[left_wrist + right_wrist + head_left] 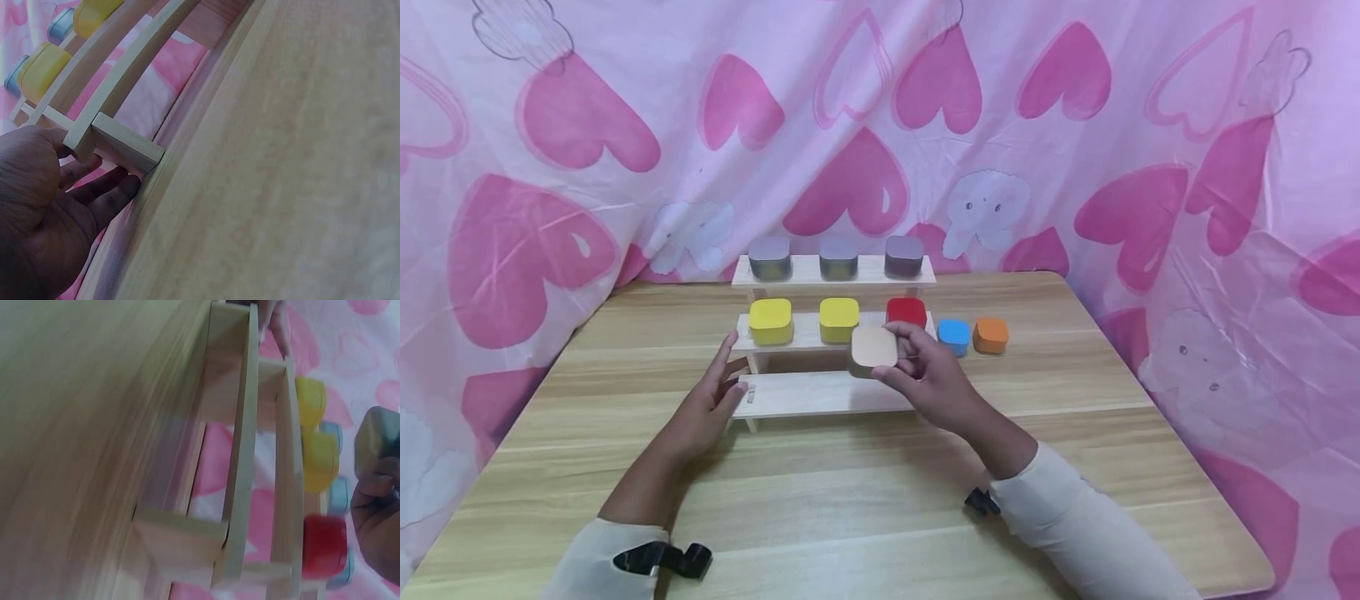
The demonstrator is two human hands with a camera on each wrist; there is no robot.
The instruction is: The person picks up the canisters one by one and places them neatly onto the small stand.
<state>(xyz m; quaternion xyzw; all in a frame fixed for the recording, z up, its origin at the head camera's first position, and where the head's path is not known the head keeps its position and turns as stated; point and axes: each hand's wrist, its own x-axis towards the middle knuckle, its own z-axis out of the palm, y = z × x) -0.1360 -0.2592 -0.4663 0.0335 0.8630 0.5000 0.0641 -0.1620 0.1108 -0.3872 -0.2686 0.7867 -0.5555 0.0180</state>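
My right hand [936, 379] pinches a beige rounded-square block [873, 347] between thumb and fingers, above the lowest step of a three-tier wooden rack [820, 393]. In the right wrist view that block [377, 440] is at the right edge, partly cut off. My left hand [706, 408] holds the rack's left end, thumb at the lowest plank's end and fingers by its side leg, as the left wrist view shows. On the middle tier stand two yellow blocks [771, 322] and a red block [906, 312]. The top tier bears three grey blocks [838, 257].
A blue block [953, 337] and an orange block [992, 335] lie on the wooden table [850, 517], right of the rack. Behind the table hangs a pink heart-patterned cloth [850, 183]. Black straps [662, 558] are at both sleeves.
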